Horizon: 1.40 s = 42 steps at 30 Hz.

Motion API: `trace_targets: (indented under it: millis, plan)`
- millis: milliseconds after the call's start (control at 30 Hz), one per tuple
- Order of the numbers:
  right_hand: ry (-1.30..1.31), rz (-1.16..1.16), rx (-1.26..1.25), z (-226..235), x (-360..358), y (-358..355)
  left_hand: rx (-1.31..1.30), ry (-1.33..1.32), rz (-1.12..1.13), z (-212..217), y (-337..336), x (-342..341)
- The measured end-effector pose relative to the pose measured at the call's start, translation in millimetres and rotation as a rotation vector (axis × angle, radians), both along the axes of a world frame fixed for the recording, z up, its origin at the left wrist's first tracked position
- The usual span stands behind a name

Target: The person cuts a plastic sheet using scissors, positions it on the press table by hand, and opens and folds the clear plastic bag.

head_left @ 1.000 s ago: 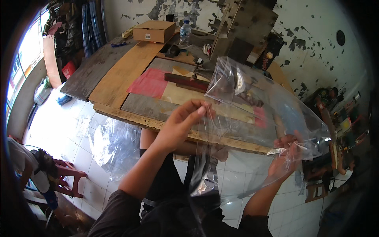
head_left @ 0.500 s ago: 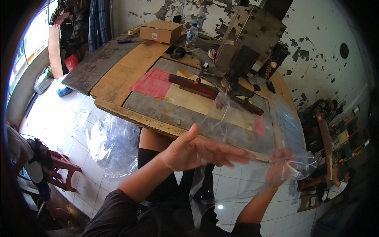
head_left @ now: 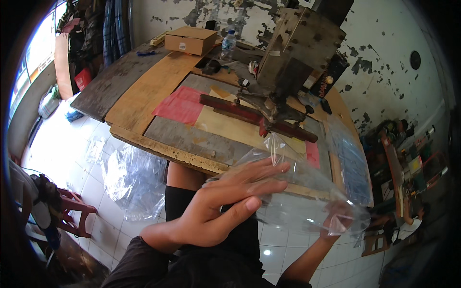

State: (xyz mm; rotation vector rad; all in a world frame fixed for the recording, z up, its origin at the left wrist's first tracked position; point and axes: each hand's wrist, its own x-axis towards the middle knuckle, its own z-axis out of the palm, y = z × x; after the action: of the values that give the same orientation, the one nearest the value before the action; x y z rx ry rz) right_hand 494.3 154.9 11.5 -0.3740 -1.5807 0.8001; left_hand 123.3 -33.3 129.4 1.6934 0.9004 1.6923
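A clear plastic sheet (head_left: 307,187) stretches in front of me at the near edge of the worktable. My right hand (head_left: 337,221), seen partly through the film, is closed on its bunched right end. My left hand (head_left: 225,206) is open, its fingers stretched out against or just beside the film; I cannot tell how much they touch it. Just beyond the hands, the red-brown bar (head_left: 230,108) of a heavy metal press (head_left: 297,53) lies over a yellowish sheet (head_left: 225,128) with pink pieces (head_left: 178,106) at its ends.
Several clear plastic sheets (head_left: 350,161) lie on the table's right side. Farther back stand a cardboard box (head_left: 190,40) and a water bottle (head_left: 228,44). Crumpled clear plastic (head_left: 134,180) lies on the floor at left, near a red stool (head_left: 77,211). Other people sit at the far right.
My left hand has turned and moved nearer, its fingers now higher along the film. The sheet's upper part has dropped away from the press, and my right hand has shifted slightly lower.
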Motion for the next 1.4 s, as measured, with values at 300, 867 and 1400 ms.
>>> trace_targets:
  millis: [300, 867, 1400]
  plan:
    - [-0.991, 0.127, -0.484, 36, 8, -61, 0.032, 0.346, 0.199, 0, 9, 13]
    - [-0.734, 0.274, 0.039, 73, -121, -16, -0.101, 0.344, 0.013, -70, 67, 38]
    - [-0.713, 0.171, 0.038, 56, -123, -6, -0.637, -0.551, -0.247, -93, 73, 58]
